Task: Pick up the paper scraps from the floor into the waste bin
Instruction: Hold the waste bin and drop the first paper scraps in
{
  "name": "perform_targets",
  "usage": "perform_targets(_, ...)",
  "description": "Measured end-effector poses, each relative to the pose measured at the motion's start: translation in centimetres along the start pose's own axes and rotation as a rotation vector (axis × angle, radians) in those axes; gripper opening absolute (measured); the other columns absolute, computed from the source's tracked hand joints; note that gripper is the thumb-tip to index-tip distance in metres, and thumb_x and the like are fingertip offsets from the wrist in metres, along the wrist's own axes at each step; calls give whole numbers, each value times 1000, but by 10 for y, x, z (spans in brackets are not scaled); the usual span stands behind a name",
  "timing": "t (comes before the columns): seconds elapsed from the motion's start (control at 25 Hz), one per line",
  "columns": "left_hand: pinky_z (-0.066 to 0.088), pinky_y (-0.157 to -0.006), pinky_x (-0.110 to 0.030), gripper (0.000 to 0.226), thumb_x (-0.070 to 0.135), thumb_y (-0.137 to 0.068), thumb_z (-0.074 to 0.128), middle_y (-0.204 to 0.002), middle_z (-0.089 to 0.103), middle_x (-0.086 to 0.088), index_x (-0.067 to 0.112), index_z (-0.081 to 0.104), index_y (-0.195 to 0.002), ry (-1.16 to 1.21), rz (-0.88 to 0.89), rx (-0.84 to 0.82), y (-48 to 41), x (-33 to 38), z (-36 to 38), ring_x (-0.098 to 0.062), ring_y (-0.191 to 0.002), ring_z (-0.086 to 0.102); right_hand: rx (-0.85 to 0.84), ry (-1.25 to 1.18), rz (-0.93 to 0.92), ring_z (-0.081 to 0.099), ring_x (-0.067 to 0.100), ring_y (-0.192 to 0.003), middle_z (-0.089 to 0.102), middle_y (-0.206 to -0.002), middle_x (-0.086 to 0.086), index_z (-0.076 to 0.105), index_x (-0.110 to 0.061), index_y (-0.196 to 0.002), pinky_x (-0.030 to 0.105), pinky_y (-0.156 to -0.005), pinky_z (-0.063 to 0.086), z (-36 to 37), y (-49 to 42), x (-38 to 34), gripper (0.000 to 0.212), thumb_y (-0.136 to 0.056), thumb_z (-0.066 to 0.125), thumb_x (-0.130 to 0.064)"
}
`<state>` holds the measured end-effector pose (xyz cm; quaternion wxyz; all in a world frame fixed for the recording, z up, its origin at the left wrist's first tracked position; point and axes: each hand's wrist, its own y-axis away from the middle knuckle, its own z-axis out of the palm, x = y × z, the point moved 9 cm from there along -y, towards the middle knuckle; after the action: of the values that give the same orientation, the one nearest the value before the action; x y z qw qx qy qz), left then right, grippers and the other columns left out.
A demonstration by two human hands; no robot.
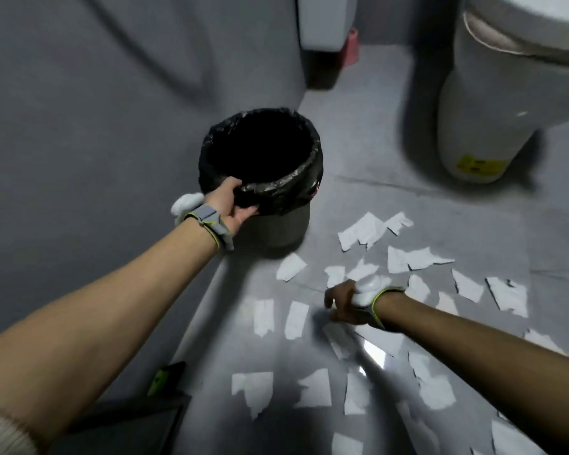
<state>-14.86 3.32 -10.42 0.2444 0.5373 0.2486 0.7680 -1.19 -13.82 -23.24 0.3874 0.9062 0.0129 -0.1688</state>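
Note:
A grey waste bin (286,224) lined with a black bag stands on the floor by the left wall. My left hand (232,205) grips its near rim over the bag. Several white paper scraps (363,229) lie scattered on the grey floor to the right of the bin and toward me. My right hand (342,305) reaches low over the scraps in the middle, fingers curled down at the floor. Whether it holds a scrap is hidden by the hand and blur. Both wrists carry grey straps with a white device.
A white toilet base (476,126) with a yellow label stands at the far right. A grey wall (79,110) runs along the left. A white fixture and a pink object (352,47) sit at the back. A dark object (165,379) lies near my left elbow.

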Motion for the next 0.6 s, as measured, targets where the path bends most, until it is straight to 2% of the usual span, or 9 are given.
perform_targets(0.08, 46, -98, -46, 43, 14, -99, 44, -143, 49, -13, 5, 39, -141, -7, 18, 36, -2, -13, -21, -29, -131, 50, 4, 178, -24, 52, 30, -123, 53, -136, 4, 52, -25, -126, 37, -104, 43, 12, -23, -5, 44, -85, 51, -42)
perform_targets(0.16, 46, -95, -46, 43, 14, -99, 45, -143, 50, -13, 6, 39, -141, 26, 32, 50, -17, -28, -56, -29, -131, 50, 0, 301, -21, 39, 26, -136, 38, -148, -2, 38, -34, -138, 35, -109, 31, 30, -60, -7, 55, -86, 46, -50)
perform_targets(0.28, 44, -99, -48, 42, 11, -98, 46, -141, 52, -14, 6, 41, -140, 114, 47, 12, -20, -25, -72, -29, -130, 51, -14, 381, 20, 25, 23, -143, 25, -155, 0, 24, -34, -146, 35, -114, 20, 38, -92, -6, 62, -90, 43, -52)
perform_targets(0.36, 43, -102, -49, 41, 9, -98, 46, -141, 53, -14, 5, 42, -139, 162, 35, 2, -16, -19, -76, -30, -130, 51, 22, 286, 65, 28, 26, -142, 25, -154, 2, 25, -31, -146, 41, -114, 24, 40, -106, -13, 61, -91, 43, -50)
perform_targets(0.48, 41, -106, -49, 31, 9, -98, 46, -139, 53, -14, 7, 47, -129, 180, 25, -13, -16, -16, -76, -29, -130, 51, 229, 75, 89, 40, 31, -134, 36, -147, 7, 37, -25, -140, 43, -106, 35, 30, -136, -25, 54, -90, 46, -46)
perform_targets(0.6, 46, -96, -50, 19, 9, -97, 48, -132, 57, -15, 8, 48, -116, 185, 29, -31, -25, -19, -80, -31, -127, 54, 383, 80, 47, 40, 34, -128, 37, -141, 11, 39, -20, -135, 41, -100, 41, 11, -165, -27, 55, -84, 57, -30)
